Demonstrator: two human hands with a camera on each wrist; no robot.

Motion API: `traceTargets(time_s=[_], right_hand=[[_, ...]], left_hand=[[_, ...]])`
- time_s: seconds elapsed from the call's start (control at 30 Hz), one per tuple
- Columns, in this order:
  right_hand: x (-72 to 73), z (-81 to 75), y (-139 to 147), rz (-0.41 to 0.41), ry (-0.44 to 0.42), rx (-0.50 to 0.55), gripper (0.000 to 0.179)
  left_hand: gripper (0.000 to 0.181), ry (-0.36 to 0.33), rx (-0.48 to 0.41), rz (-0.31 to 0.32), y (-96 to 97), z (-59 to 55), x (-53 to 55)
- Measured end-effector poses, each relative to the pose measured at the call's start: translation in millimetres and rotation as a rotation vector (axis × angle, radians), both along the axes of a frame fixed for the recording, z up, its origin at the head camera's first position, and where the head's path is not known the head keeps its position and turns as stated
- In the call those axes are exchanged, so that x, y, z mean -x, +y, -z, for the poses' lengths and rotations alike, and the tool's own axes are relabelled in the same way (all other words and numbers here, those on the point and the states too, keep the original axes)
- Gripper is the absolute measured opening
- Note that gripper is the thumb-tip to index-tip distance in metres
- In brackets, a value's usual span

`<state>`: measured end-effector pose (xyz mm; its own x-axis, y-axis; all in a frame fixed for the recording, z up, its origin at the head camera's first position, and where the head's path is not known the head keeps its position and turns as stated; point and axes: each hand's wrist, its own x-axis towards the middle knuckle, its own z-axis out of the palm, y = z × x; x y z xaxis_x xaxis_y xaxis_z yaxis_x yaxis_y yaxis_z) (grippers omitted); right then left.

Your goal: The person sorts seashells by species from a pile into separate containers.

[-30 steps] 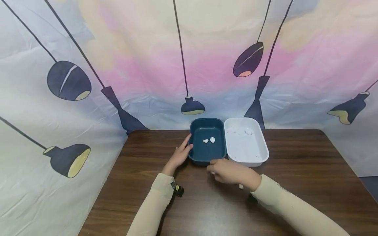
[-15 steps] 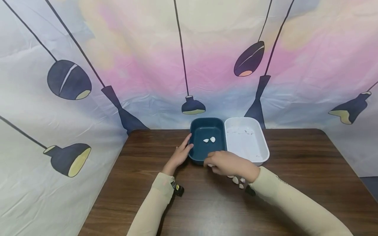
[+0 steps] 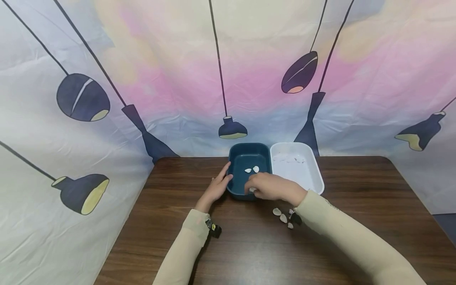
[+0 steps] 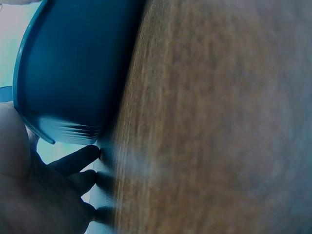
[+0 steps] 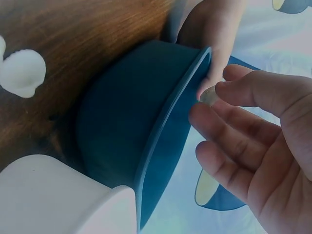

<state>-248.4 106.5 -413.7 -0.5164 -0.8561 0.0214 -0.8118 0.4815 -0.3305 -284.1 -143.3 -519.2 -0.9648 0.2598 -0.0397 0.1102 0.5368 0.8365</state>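
Teal tub (image 3: 239, 184): two white seashells (image 3: 256, 169) contained, side by side. White tub (image 3: 295, 174) set alongside, small dark marks seen inside. Pale, small seashell (image 5: 209, 96) pinched by right hand (image 3: 272, 187), thumb to fingertip, above teal tub's near edge. Teal tub's left side touched by left hand (image 3: 215, 187), fingers spread. Loose seashells (image 3: 283, 218) scattered on wood-grain table (image 3: 235, 253).

Worktop (image 3: 171, 182): dark brown wood grain, far corners rounded, a pale sheen at bottom centre of the head view.
Backdrop (image 3: 171, 51): creased cloth in pink, cream and pale blue, across the upper frame.
Oval lamps (image 3: 83, 97): printed in dark blue, one upper left, one upper right of centre.
Small lamp (image 3: 232, 128): printed at mid-frame, yellow underside, on a long dark cord (image 3: 218, 51).
Far-right lamp (image 3: 422, 130): yellow opening, near the right edge.
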Motion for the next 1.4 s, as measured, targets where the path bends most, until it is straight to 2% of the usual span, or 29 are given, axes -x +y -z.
traceTargets(time_s=[0.3, 0.63, 0.83, 1.13, 1.4], right_hand=[[15.6, 2.5, -9.0, 0.002, -0.019, -0.056, 0.02], [27.4, 17.5, -19.0, 0.071, -0.055, -0.099, 0.02], [34.1, 25.6, -22.0, 0.086, -0.083, -0.111, 0.02], [39.8, 33.7, -31.8, 0.103, -0.063, -0.109, 0.022], [51.8, 46.1, -46.7, 0.214, -0.05, -0.11, 0.026]], left_hand=[[0.061, -0.005, -0.005, 0.001, -0.4, -0.1, -0.4], [0.061, -0.01, -0.023, 0.005, -0.9, -0.6, -2.7], [0.059, -0.009, -0.012, 0.001, -0.1, 0.1, -0.9], [0.059, 0.0, -0.013, 0.007, -0.7, 0.2, -0.7], [0.059, -0.009, -0.031, 0.019, -1.1, 0.5, -1.1]])
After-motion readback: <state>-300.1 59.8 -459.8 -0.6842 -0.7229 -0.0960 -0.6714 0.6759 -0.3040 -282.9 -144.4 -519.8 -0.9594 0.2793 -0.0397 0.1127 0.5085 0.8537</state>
